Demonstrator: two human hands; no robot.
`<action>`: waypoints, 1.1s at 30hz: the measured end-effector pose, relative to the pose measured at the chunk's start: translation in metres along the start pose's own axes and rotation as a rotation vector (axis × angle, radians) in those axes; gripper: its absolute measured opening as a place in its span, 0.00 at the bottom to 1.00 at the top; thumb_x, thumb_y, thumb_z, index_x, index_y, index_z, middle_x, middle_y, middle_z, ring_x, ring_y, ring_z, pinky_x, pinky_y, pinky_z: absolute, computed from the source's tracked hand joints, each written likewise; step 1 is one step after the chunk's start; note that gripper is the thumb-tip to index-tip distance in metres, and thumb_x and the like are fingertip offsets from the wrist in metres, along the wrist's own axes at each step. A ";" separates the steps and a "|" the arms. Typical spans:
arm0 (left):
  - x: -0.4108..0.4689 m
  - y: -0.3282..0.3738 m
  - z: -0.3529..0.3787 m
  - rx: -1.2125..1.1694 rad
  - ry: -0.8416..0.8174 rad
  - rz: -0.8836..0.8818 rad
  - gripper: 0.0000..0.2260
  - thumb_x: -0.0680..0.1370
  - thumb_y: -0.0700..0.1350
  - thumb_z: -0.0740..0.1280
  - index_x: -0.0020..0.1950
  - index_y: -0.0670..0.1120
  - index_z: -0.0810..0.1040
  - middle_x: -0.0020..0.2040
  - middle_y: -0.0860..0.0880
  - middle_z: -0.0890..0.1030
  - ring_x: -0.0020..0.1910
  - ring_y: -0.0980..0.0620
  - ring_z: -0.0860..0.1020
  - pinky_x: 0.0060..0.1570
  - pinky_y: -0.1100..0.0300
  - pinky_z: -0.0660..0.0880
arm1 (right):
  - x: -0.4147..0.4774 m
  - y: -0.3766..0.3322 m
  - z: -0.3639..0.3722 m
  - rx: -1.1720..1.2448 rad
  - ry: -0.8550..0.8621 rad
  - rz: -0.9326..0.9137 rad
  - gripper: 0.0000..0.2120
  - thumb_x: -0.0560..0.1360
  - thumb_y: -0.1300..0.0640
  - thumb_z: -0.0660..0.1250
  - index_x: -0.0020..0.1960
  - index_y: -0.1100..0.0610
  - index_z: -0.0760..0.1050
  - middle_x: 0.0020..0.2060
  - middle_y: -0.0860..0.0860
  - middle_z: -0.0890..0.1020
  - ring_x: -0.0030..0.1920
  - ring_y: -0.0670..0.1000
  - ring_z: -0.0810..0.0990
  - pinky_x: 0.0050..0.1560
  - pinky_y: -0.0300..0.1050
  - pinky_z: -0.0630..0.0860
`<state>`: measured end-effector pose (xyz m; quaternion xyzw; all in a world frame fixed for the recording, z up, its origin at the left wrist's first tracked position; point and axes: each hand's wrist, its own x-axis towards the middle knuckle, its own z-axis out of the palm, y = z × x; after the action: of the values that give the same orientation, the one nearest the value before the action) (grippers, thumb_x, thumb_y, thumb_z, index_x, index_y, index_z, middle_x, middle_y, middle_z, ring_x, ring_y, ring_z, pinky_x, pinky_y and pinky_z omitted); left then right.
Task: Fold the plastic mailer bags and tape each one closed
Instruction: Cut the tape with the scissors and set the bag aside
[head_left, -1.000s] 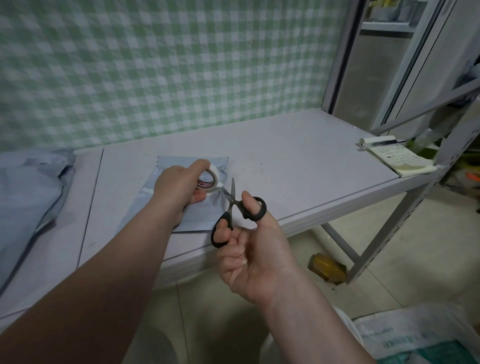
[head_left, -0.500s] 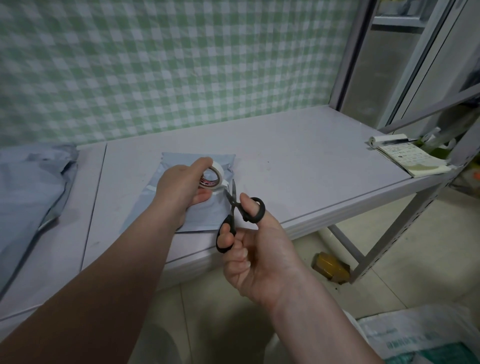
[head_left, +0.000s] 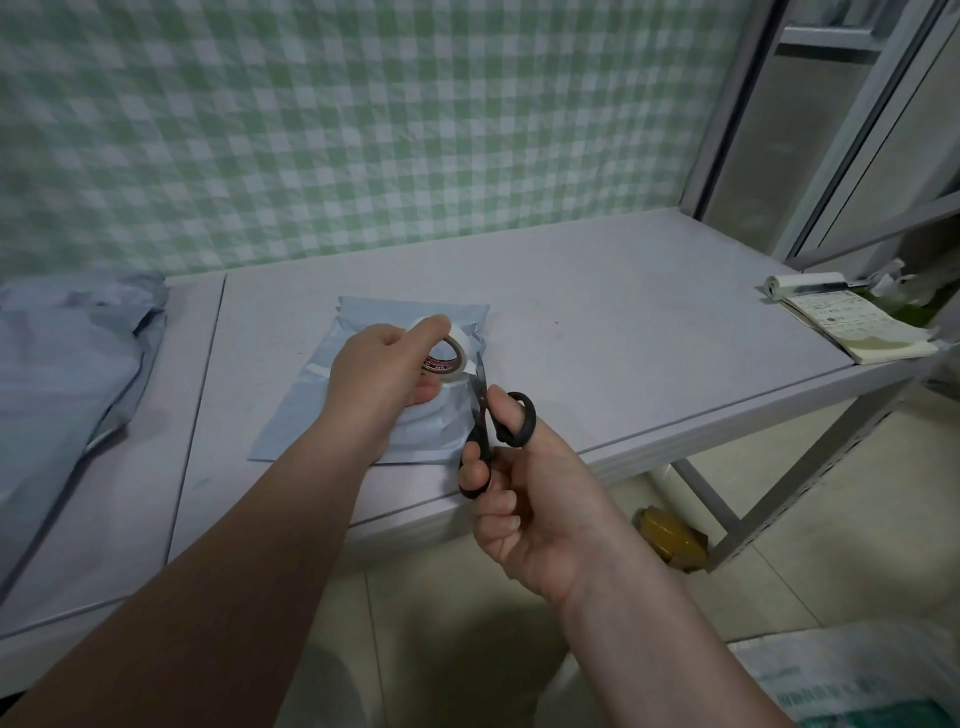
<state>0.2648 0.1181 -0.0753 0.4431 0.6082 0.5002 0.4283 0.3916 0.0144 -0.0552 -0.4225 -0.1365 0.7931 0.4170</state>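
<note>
Looks like a small packing corner in a stockroom or back room, not a real warehouse: grey worktop on slotted-angle steel legs, heap of grey mailer bags at the left end, printed slip pad on the right, green gingham sheet over the wall, woven sack on the tiled floor

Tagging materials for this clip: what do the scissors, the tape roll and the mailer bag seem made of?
Scissors: matte black plastic-looking handles, grey metal blades. Tape roll: whitish tape, paper or plastic, printed inner core. Mailer bag: thin grey-blue plastic film, softly creased, faint sheen.
</note>
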 end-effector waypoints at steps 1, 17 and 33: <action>0.000 0.000 0.000 0.001 -0.001 0.001 0.22 0.69 0.57 0.71 0.49 0.39 0.79 0.44 0.45 0.84 0.38 0.51 0.83 0.46 0.54 0.81 | 0.001 0.000 0.000 -0.013 -0.003 -0.004 0.17 0.64 0.43 0.70 0.38 0.56 0.71 0.26 0.48 0.72 0.17 0.42 0.64 0.16 0.30 0.58; -0.003 0.000 0.000 0.018 0.006 0.003 0.20 0.69 0.57 0.71 0.49 0.41 0.79 0.44 0.45 0.83 0.38 0.51 0.83 0.46 0.53 0.81 | 0.007 0.002 -0.004 -0.047 -0.007 -0.001 0.17 0.64 0.42 0.70 0.36 0.56 0.72 0.24 0.48 0.71 0.17 0.42 0.62 0.15 0.31 0.58; -0.006 0.001 0.001 0.024 0.021 0.008 0.23 0.65 0.60 0.70 0.48 0.42 0.80 0.42 0.47 0.84 0.35 0.52 0.82 0.48 0.51 0.81 | 0.006 0.008 -0.005 -0.070 0.012 -0.052 0.16 0.70 0.45 0.70 0.34 0.56 0.71 0.24 0.49 0.70 0.17 0.42 0.60 0.15 0.32 0.56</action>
<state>0.2672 0.1128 -0.0742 0.4453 0.6168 0.4993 0.4147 0.3898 0.0135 -0.0657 -0.4378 -0.1724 0.7743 0.4231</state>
